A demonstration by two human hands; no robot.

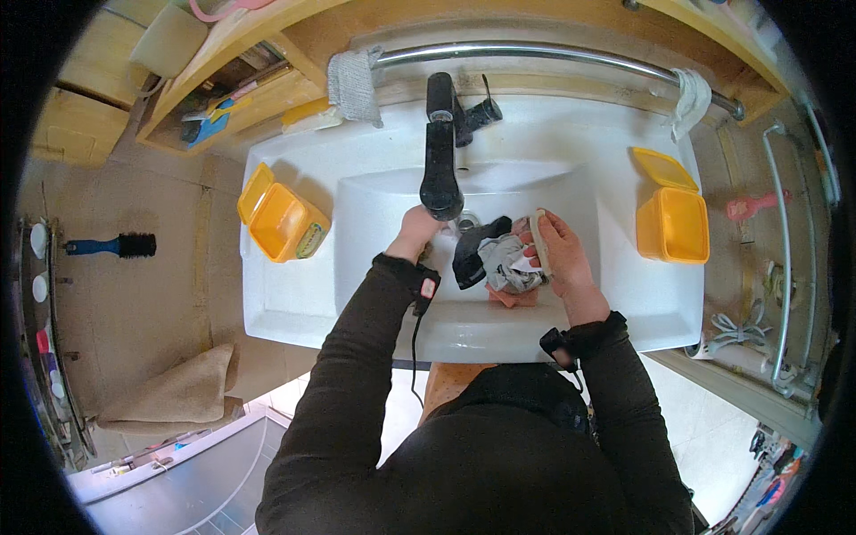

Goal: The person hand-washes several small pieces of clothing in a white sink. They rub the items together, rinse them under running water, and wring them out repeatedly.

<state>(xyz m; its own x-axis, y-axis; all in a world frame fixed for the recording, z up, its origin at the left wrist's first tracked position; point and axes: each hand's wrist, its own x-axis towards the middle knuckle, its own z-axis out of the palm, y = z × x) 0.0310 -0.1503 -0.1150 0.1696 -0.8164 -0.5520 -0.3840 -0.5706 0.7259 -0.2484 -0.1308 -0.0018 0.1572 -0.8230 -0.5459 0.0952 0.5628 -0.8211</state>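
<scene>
In the white sink basin (394, 267) lies a heap of small cloth items: a black one (468, 251), a grey one (505, 257) and a salmon-pink one (515, 296) beneath. My right hand (565, 254), at the heap's right side, grips a pale, narrow object (540, 241), perhaps a bar of soap, between thumb and fingers. My left hand (416, 231) is under the black faucet (441, 160), left of the drain (466, 222); its fingers are partly hidden by the spout, so what it holds cannot be told.
Open yellow plastic containers stand on the sink's left (284, 227) and right (672, 227) ledges. Behind the faucet runs a chrome rail (535, 50) with a grey cloth (354, 87) and a white cloth (691, 100). A cable hangs from each wrist device.
</scene>
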